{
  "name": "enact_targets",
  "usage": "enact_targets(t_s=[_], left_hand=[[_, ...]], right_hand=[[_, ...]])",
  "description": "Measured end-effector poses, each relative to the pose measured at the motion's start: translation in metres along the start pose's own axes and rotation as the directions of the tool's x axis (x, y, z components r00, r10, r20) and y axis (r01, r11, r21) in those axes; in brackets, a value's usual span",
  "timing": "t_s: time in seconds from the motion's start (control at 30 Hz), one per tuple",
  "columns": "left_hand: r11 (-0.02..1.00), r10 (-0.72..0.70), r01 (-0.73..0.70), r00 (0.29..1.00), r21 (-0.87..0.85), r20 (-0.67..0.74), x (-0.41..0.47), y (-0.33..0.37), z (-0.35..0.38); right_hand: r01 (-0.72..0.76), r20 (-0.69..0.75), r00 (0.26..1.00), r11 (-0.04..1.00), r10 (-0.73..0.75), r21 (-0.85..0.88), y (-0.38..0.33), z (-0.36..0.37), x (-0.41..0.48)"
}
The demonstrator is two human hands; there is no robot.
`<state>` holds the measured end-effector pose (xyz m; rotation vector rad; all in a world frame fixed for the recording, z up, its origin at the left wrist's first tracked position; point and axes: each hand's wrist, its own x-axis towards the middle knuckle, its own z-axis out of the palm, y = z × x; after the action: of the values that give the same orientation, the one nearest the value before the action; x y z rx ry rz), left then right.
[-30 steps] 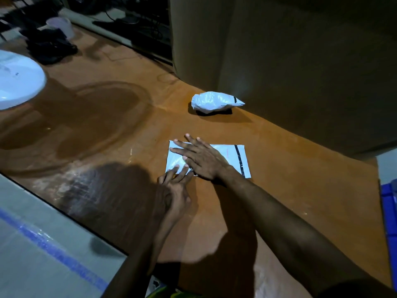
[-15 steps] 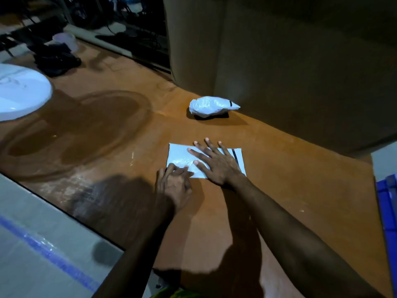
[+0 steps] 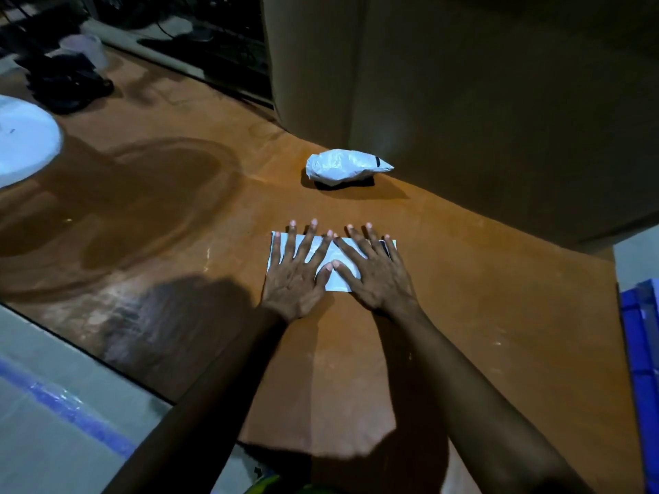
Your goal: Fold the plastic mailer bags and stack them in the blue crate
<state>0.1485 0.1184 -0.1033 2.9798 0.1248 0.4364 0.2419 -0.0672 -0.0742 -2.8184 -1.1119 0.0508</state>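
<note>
A white plastic mailer bag lies folded flat on the orange-brown table. My left hand presses on its left half with fingers spread straight. On its right half my right hand lies flat, fingers also spread, thumbs nearly touching. A second white mailer bag, crumpled, with a black strip, lies farther back by the wall. The blue crate shows only as an edge at the far right.
A tall brown cardboard wall rises behind the crumpled bag. A round white object sits at the left edge, with dark items and a pale cup at the back left. The table's near-left edge meets a grey floor with a blue line.
My left hand opened from a curled pinch at the bag's near edge and now lies flat on the left half. My right hand slid to the right half.
</note>
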Motion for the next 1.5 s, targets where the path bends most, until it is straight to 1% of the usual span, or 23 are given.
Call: enact_targets(t_s=[0.1,0.33,0.43,0.5,0.57,0.6,0.63,0.67,0.73,0.83,0.9,0.97,1.07,1.13,1.2,1.3,1.33,1.43,1.5], left_hand=[[1.000,-0.020,0.020,1.000,-0.007,-0.009,0.003,0.001,0.006],[0.998,-0.069,0.069,0.996,0.008,0.051,0.003,0.003,0.004],[0.997,-0.060,0.066,0.991,-0.048,0.119,0.007,0.000,-0.001],[0.988,-0.113,0.126,0.983,-0.084,0.141,0.010,-0.004,-0.005],[0.972,-0.204,0.211,0.976,-0.101,0.075,0.010,-0.008,-0.009],[0.969,-0.227,0.230,0.973,-0.089,0.040,0.008,-0.009,-0.009],[0.970,-0.229,0.230,0.973,-0.073,0.023,0.007,-0.010,-0.009],[0.973,-0.222,0.222,0.975,-0.059,0.015,0.005,-0.010,-0.007],[0.978,-0.204,0.204,0.979,-0.042,0.005,0.003,-0.010,-0.006],[0.980,-0.199,0.199,0.980,-0.026,-0.014,0.001,-0.013,-0.005],[0.979,-0.202,0.202,0.979,-0.024,-0.023,0.001,-0.013,-0.004],[0.980,-0.201,0.200,0.979,-0.023,-0.025,0.001,-0.012,-0.004],[0.978,-0.207,0.206,0.978,-0.015,-0.024,-0.001,-0.011,-0.004],[0.974,-0.227,0.227,0.974,0.012,-0.023,0.001,-0.008,-0.008],[0.980,-0.194,0.195,0.981,0.047,-0.008,0.009,0.002,-0.015],[0.999,-0.026,0.025,1.000,0.028,0.013,0.015,0.027,-0.013],[1.000,-0.002,0.002,1.000,0.008,0.023,0.014,0.032,-0.007],[1.000,-0.019,0.021,0.996,-0.023,0.086,0.005,0.029,0.006],[0.999,0.009,-0.006,0.995,-0.031,0.100,0.006,0.014,0.007]], right_hand=[[-0.016,-0.032,0.999,1.000,0.017,0.017,0.002,0.002,0.004],[-0.058,-0.010,0.998,0.998,0.058,0.012,-0.002,0.002,0.006],[-0.041,0.046,0.998,0.998,0.039,0.043,-0.001,-0.004,0.004],[-0.069,0.058,0.996,0.995,0.065,0.072,-0.007,-0.009,0.006],[-0.091,-0.033,0.995,0.993,0.093,0.081,-0.027,-0.013,0.009],[-0.083,-0.075,0.993,0.992,0.090,0.100,-0.040,-0.013,0.011],[-0.067,-0.085,0.993,0.988,0.079,0.140,-0.053,-0.011,0.014],[-0.054,-0.064,0.996,0.983,0.066,0.175,-0.062,-0.009,0.018],[-0.055,-0.032,0.998,0.980,0.062,0.191,-0.070,-0.001,0.019],[-0.052,-0.042,0.997,0.988,0.059,0.146,-0.061,0.008,0.016],[-0.075,-0.068,0.994,0.989,0.084,0.124,-0.051,0.008,0.011],[-0.112,-0.091,0.988,0.988,0.122,0.105,-0.041,0.006,0.005],[-0.202,-0.073,0.975,0.971,0.212,0.126,-0.025,0.001,-0.007],[-0.237,-0.067,0.967,0.964,0.246,0.118,-0.018,0.000,-0.013],[-0.241,-0.059,0.966,0.961,0.251,0.137,-0.016,-0.001,-0.013],[-0.217,-0.053,0.972,0.959,0.230,0.183,-0.015,-0.002,-0.013],[-0.210,-0.053,0.973,0.959,0.223,0.191,-0.015,-0.002,-0.015],[-0.216,-0.044,0.973,0.958,0.228,0.188,-0.013,-0.004,-0.020],[-0.220,-0.033,0.973,0.959,0.229,0.178,-0.011,-0.004,-0.022]])
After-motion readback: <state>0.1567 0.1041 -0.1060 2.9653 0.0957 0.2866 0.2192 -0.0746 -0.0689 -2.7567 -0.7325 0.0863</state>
